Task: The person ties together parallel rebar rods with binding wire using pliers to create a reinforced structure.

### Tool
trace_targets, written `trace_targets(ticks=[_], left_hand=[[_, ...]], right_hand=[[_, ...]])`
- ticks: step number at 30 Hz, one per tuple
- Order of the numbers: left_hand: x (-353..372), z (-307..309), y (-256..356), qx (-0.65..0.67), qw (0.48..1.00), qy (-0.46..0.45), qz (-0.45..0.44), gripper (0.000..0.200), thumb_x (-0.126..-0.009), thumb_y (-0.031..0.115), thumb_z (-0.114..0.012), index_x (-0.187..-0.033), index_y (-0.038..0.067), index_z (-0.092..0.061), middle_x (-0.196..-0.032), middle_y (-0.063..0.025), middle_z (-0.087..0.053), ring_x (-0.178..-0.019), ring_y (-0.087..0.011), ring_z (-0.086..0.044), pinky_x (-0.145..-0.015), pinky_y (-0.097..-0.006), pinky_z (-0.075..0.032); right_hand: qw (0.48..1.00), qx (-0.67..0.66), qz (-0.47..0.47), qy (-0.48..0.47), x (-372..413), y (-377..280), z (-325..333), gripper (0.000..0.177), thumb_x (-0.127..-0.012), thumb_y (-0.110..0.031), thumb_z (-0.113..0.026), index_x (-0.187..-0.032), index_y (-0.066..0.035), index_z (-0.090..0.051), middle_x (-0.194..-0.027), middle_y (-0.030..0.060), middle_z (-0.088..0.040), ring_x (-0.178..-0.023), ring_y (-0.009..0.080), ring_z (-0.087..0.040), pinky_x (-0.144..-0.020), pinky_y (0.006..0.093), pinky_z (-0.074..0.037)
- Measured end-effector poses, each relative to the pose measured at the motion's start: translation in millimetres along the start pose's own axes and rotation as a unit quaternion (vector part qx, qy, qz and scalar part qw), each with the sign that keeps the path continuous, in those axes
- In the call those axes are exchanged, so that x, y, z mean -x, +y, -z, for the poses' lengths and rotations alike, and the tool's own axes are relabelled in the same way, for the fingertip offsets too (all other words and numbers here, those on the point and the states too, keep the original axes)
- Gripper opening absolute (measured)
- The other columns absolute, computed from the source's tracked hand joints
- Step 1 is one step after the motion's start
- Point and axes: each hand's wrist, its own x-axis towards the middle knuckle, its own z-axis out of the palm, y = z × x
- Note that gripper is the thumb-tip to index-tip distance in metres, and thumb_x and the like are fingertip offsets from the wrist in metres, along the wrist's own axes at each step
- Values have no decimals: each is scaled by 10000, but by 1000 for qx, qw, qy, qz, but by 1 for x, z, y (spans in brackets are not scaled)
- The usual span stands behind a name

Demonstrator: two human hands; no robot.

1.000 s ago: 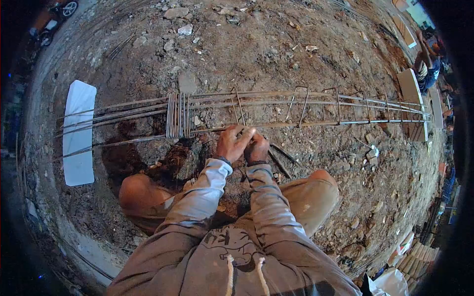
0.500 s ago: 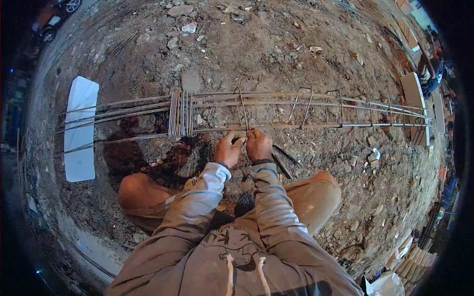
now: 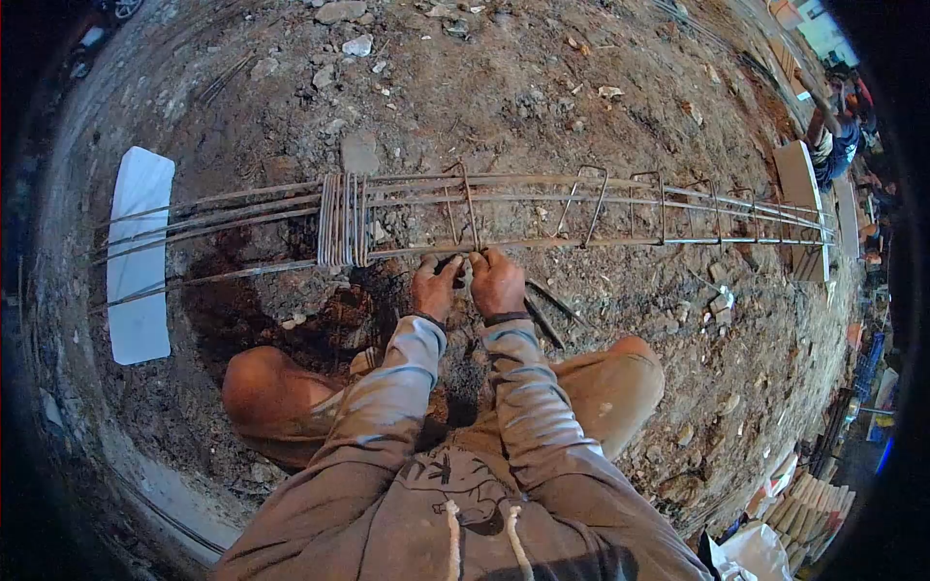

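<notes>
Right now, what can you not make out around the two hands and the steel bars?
Head view: what the left hand and right hand pinch at the near bar is covered by their own fingers.
Head view: how the stirrup is fastened to that bar is too fine to see.
Head view: the other person at top right is small and cut off by the dark lens rim.
</notes>
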Motion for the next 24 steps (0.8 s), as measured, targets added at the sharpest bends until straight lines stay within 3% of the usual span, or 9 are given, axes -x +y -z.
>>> trace_targets(ticks=[3, 5, 6, 11, 14, 19, 21, 23, 24], left_hand=[[6, -5, 18, 75, 997, 4, -11, 346, -773, 322, -638, -843, -16, -617, -783, -76, -614, -713, -168, -545, -651, -303, -420], [0, -4, 2, 3, 990, 12, 138, 215, -816, 182, -590, -955, 18, -595, -815, -58, -608, -682, -129, -561, -602, -273, -450], [-3, -4, -5, 31, 999, -9, 30, 201, -818, 180, -584, -944, 24, -600, -813, -51, -609, -680, -128, -561, -590, -258, -456], [-12, -11, -28, 170, 984, -33, 33, 208, -832, 194, -562, -969, 41, -592, -879, -40, -598, -733, -126, -556, -624, -251, -445], [-18, -11, -35, 255, 958, -75, 105, 208, -855, 203, -525, -1000, 62, -576, -915, -26, -583, -776, -136, -553, -677, -261, -441], [-12, -18, -22, 360, 912, -91, 171, 204, -870, 172, -467, -998, 55, -573, -879, -41, -595, -756, -140, -571, -628, -258, -461], [-22, -17, -43, 341, 925, -129, 108, 221, -878, 184, -455, -1028, 59, -559, -905, -40, -586, -826, -155, -559, -698, -279, -451], [-24, -16, -53, 384, 899, -136, 160, 233, -886, 194, -440, -1041, 63, -556, -934, -46, -581, -869, -180, -549, -738, -302, -444], [-21, -16, -49, 427, 864, -163, 211, 238, -891, 205, -439, -1047, 65, -552, -962, -54, -574, -885, -196, -544, -749, -315, -447]], right_hand=[[993, -43, 33, 103, 8, 6, -20, 233, -822, -259, -542, -776, -30, -536, -698, 185, -572, -661, 384, -559, -593, 460, -440], [986, 0, 84, 143, 7, 14, -32, 192, -825, -238, -544, -800, -49, -522, -684, 165, -559, -623, 373, -550, -572, 456, -434], [987, -17, 65, 148, 7, 11, -32, 210, -824, -250, -550, -796, -42, -531, -682, 167, -564, -634, 372, -554, -572, 454, -435], [991, -79, -9, 109, 5, 12, -23, 290, -809, -311, -580, -800, -22, -577, -700, 184, -590, -672, 362, -575, -594, 426, -447], [972, -206, -116, -8, -4, 29, -21, 389, -815, -382, -589, -786, 6, -598, -583, 57, -564, -438, 102, -526, -393, 265, -417], [964, -233, -124, 13, -3, 23, -23, 368, -798, -347, -606, -744, 17, -596, -574, 67, -566, -456, 128, -540, -406, 279, -422], [960, -257, -110, 33, -1, 16, -19, 366, -793, -339, -610, -727, 20, -596, -567, 73, -563, -458, 136, -541, -412, 290, -421], [976, -162, -126, 70, 2, 10, -17, 409, -763, -398, -610, -738, 10, -604, -703, 193, -607, -664, 338, -592, -601, 391, -459], [969, -186, -148, 67, 4, 0, -9, 401, -762, -388, -611, -744, 13, -604, -699, 191, -604, -661, 347, -589, -608, 395, -460]])
